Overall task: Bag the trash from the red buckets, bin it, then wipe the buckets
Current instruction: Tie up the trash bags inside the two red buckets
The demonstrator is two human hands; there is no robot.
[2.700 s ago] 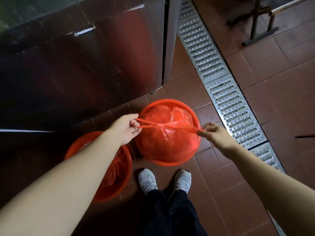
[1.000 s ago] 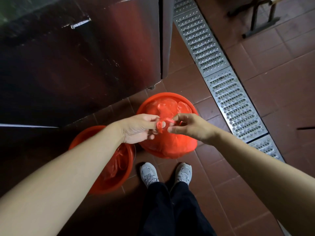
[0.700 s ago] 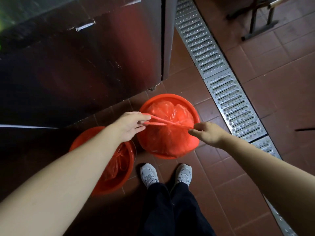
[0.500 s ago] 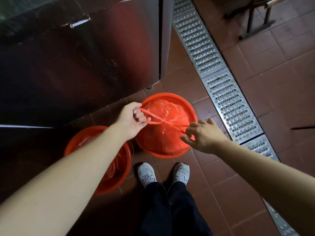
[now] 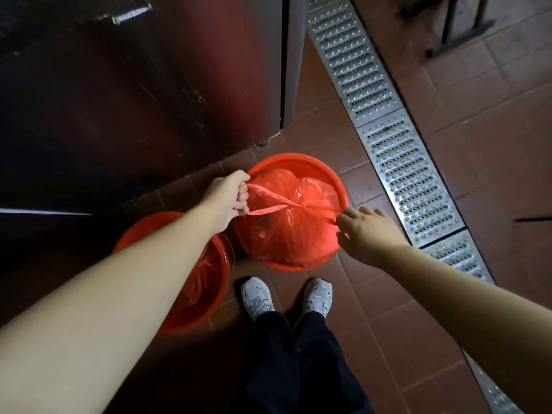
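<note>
A full red plastic bag [image 5: 286,231] bulges out of a round red bucket [image 5: 301,162] on the tiled floor ahead of my feet. Its two handle strips cross in a knot on top. My left hand [image 5: 228,194] grips the left strip at the bucket's left rim. My right hand [image 5: 369,231] pinches the right strip near the right rim, and the strips are stretched taut between them. A second red bucket [image 5: 191,309] with a red bag liner stands to the left, partly hidden under my left forearm.
A dark steel cabinet [image 5: 149,94] stands close behind both buckets. A perforated metal drain grate [image 5: 397,153] runs diagonally along the floor to the right. Metal furniture legs [image 5: 457,28] stand at the top right. My white shoes [image 5: 257,297] are just below the buckets.
The hands came together at the bag's top to cross the strips, then drew apart sideways. The strips are now pulled tight, and the knot sits on the bag's top.
</note>
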